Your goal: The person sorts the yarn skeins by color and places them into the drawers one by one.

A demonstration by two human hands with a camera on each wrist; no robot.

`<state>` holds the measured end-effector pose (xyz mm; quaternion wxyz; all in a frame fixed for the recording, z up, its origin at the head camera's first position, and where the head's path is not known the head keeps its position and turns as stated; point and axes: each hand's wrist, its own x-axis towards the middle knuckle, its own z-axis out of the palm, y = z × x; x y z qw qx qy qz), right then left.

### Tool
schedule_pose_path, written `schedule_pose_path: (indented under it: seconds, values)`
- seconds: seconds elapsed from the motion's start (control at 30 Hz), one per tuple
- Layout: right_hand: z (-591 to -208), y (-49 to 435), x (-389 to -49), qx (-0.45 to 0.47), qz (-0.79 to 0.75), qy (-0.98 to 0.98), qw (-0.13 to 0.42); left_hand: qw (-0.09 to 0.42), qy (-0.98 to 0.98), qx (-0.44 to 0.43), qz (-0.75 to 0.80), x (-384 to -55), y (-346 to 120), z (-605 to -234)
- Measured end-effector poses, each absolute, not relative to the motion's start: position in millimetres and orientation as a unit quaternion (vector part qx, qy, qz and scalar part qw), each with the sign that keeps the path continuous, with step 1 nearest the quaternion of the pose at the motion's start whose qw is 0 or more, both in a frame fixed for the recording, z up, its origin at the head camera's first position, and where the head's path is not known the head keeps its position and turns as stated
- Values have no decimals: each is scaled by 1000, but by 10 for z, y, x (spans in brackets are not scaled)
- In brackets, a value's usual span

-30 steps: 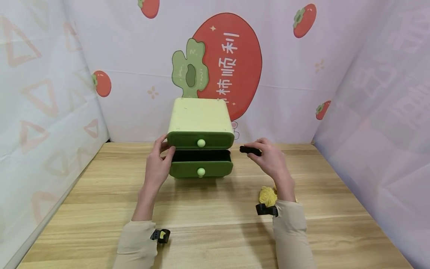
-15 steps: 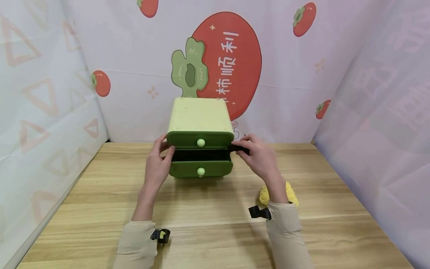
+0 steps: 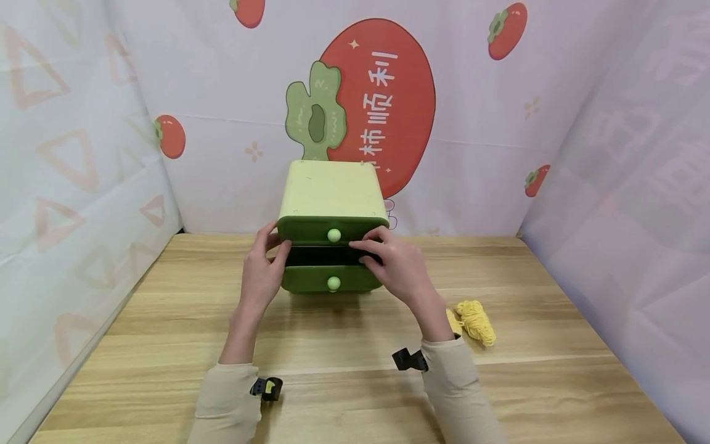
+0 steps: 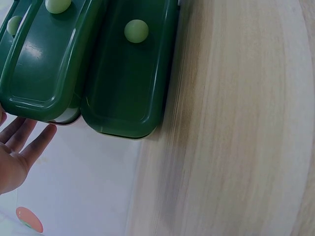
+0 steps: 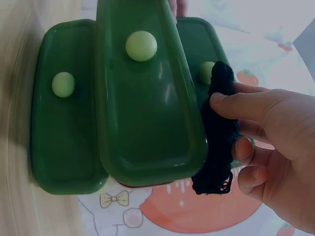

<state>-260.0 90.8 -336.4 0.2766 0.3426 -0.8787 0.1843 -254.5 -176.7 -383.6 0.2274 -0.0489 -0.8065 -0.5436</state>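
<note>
A small drawer cabinet (image 3: pixel 334 188), cream on top with green drawer fronts and pale round knobs, stands at the back of the table. Its middle drawer (image 3: pixel 305 279) is pulled out. My left hand (image 3: pixel 262 277) rests against the cabinet's left side; in the left wrist view its fingers (image 4: pixel 39 145) reach fairly straight to the drawer edge. My right hand (image 3: pixel 402 268) is over the right part of the drawer opening. Between thumb and fingers it pinches a bundle of black yarn (image 5: pixel 216 137), upright beside the drawer front in the right wrist view and hidden in the head view.
Yellow yarn bundles lie on the wooden table (image 3: pixel 344 394) right of the cabinet, one twisted skein (image 3: pixel 476 322) and another piece (image 3: pixel 453 322) partly behind the right forearm. Printed cloth walls (image 3: pixel 222 185) enclose the back and sides.
My right hand has moved left with the black yarn, from beside the cabinet to over the drawer opening, uncovering more of the yellow yarn. The left hand and the drawer look unmoved.
</note>
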Motion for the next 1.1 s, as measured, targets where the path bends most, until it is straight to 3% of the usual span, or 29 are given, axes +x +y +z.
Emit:
schedule_pose_path:
  seconds: [0.73,1.1]
  values:
    - [-3455,762,-2571,345,186,-880,267,230,-807,-51,-541,-2560,-1756,-3855]
    - [-3447,701,-2494,335,108,-913,206,227,-808,-49,-541,-2556,-1764,-3854]
